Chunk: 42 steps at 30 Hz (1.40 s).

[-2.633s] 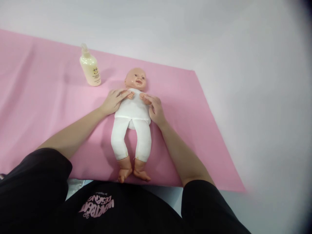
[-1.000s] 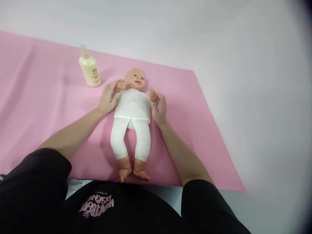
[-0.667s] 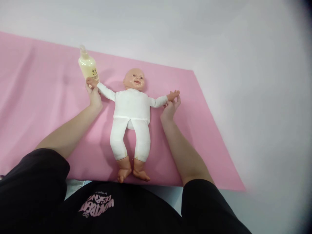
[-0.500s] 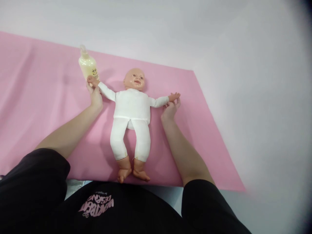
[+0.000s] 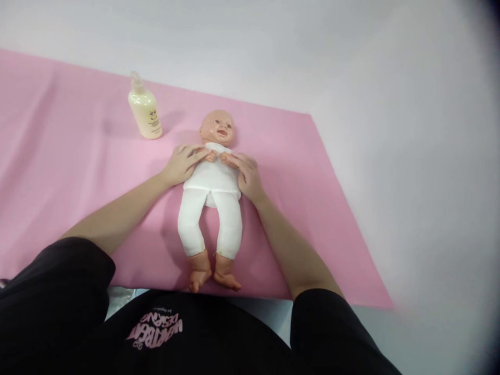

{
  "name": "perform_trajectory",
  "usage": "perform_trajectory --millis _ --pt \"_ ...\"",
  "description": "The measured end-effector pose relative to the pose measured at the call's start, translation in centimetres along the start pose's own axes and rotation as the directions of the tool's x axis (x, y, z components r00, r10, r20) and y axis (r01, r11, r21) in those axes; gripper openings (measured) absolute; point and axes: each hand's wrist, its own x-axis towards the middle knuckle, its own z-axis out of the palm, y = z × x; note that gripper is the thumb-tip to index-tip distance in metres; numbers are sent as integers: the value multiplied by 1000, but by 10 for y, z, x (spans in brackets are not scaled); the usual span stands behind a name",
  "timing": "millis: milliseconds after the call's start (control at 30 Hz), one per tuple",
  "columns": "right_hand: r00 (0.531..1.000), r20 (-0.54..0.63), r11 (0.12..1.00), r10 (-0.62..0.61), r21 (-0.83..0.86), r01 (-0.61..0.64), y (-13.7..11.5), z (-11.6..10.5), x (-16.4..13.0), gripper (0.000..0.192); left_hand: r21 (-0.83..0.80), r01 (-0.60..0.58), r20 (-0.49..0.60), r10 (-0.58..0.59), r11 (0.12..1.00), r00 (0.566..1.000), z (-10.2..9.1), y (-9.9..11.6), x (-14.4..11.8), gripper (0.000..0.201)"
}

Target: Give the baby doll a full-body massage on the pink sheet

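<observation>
A baby doll [image 5: 211, 198] in a white cloth top and trousers lies face up with its bare feet toward me. Both of its arms are folded in, and its small hands meet over the upper chest. My left hand [image 5: 183, 163] is closed around the doll's arm on the left side, fingers lying over the wrist. On the other side my right hand [image 5: 249, 174] grips the doll's other arm in the same way. My palms and fingers hide most of the doll's sleeves.
A pale yellow pump bottle [image 5: 146, 115] stands beyond my left hand. The doll and bottle rest on a pink sheet [image 5: 312, 219] that covers the table. A white surface [image 5: 410, 156] lies behind and to the right.
The doll's arms were spread out wide to both sides. My hands have moved inward with them, folding them onto the chest. The bottle now shows fully.
</observation>
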Motion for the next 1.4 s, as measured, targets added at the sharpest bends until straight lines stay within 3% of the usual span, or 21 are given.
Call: perform_trajectory --millis 133,233,300,467,567,633,733,800,833,867,933,1033,1100,1233,1333,1400 --pt "1000 -15 1000 -24 -9 24 2 3 0 45 5 6 -28 -6 1000 1000 0 1 0 51" --pt "994 -109 999 20 42 -15 3 2 -1 43 -80 59 -151 -71 995 986 0 -2 -1 59" --pt "979 -189 992 76 109 -56 5 0 0 45 -166 112 -253 -153 980 955 0 -7 -2 69" --pt "920 -340 967 194 223 -122 27 -2 1 58 -396 213 -450 -391 893 803 4 -32 -4 74" --pt "866 -414 944 282 283 -172 54 1 -5 63 -494 276 -471 -521 824 712 9 -52 -6 67" --pt "803 -416 878 427 402 -258 73 4 -12 70 -597 331 -435 -642 731 631 12 -64 -7 61" --pt "649 -362 700 670 599 -389 93 8 -21 83 -743 374 -357 -802 555 479 17 -77 -7 55" --pt "576 -337 621 745 666 -414 96 9 -23 86 -774 404 -313 -849 488 426 19 -81 -7 53" --pt "572 -338 618 747 669 -412 94 9 -23 87 -772 417 -304 -855 480 421 20 -83 -8 52" --pt "590 -347 639 729 654 -404 90 9 -22 86 -764 423 -306 -850 487 428 20 -83 -8 51" --pt "670 -377 728 639 579 -369 76 6 -17 81 -725 411 -342 -807 552 481 20 -82 -8 53" --pt "811 -408 878 420 408 -250 47 0 -7 68 -578 369 -402 -647 728 647 16 -73 -8 58" --pt "871 -406 936 276 319 -148 30 -2 -2 60 -469 319 -392 -518 824 761 13 -62 -7 66" --pt "939 -303 970 166 222 -100 10 0 0 54 -347 201 -327 -319 916 890 7 -34 -4 77" --pt "986 -144 991 87 118 -70 6 4 -2 49 -193 90 -215 -132 977 968 4 -16 -1 67" --pt "998 -68 998 8 66 -3 5 6 -3 47 -106 18 -94 -28 994 995 4 -8 1 57"
